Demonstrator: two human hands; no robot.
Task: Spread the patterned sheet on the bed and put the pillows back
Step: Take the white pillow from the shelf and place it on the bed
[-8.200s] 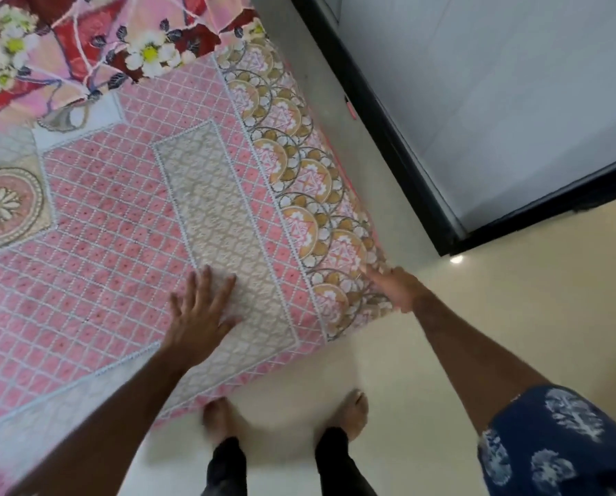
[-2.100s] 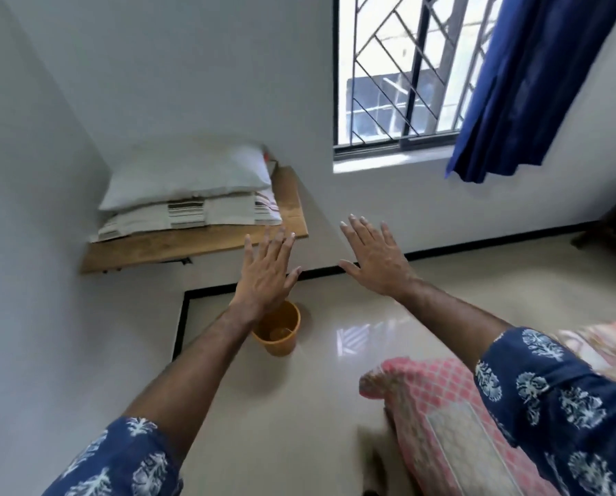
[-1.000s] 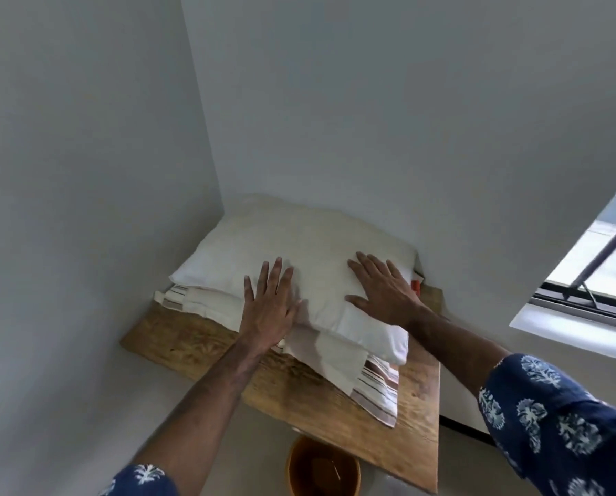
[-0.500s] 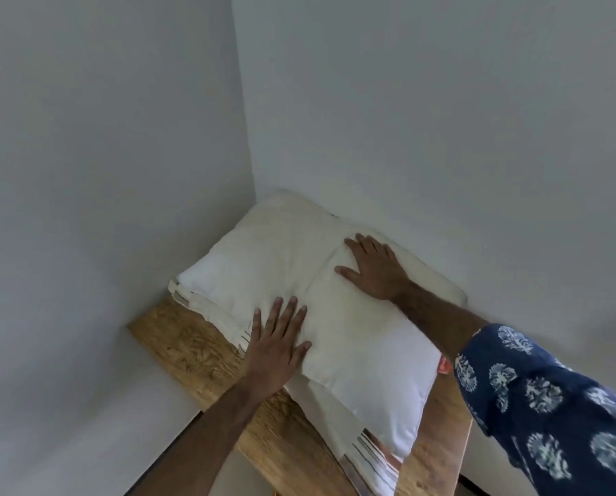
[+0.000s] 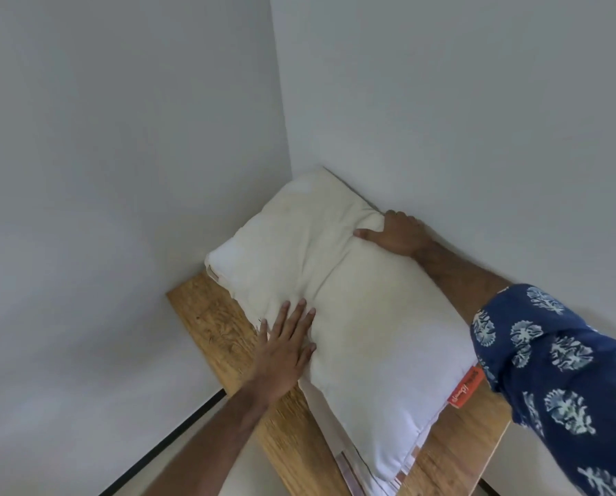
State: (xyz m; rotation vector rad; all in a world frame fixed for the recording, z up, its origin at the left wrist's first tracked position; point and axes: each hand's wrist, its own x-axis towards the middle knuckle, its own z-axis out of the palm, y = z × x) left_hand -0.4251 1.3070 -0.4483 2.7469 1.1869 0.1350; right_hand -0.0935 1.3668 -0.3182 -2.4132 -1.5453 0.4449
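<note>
- Location of task item: a white pillow (image 5: 353, 316) lies on top of a stack on a wooden shelf (image 5: 220, 327), pushed into the corner where two plain walls meet. Its far corner touches the wall corner; its near end overhangs the folded striped cloth (image 5: 349, 467) beneath it, towards the shelf's front edge.
- An orange label (image 5: 466, 386) sits on the pillow's right near edge.
- Right hand (image 5: 399, 234): at the pillow's wall-side long edge. The thumb lies on the top face and the fingers curl over the edge and out of sight behind it; the cloth is bunched into creases there. Judged to be a pinching grip on that edge.
- Left hand (image 5: 285, 345): fingers straight and slightly spread, palm flat against the pillow's open-side long edge, partly over the shelf board. It presses; it does not clasp.
- Governing relation: the pillow's long axis runs from the wall corner towards the person, and the hands sit on opposite long edges, roughly mid-length, the pillow between them. The left hand is nearer the person; the right reaches further in.
- Assessment: the lift appears imminent but not begun. The left hand would need to curl under its edge first.
- The bed and sheet are not in view.
</note>
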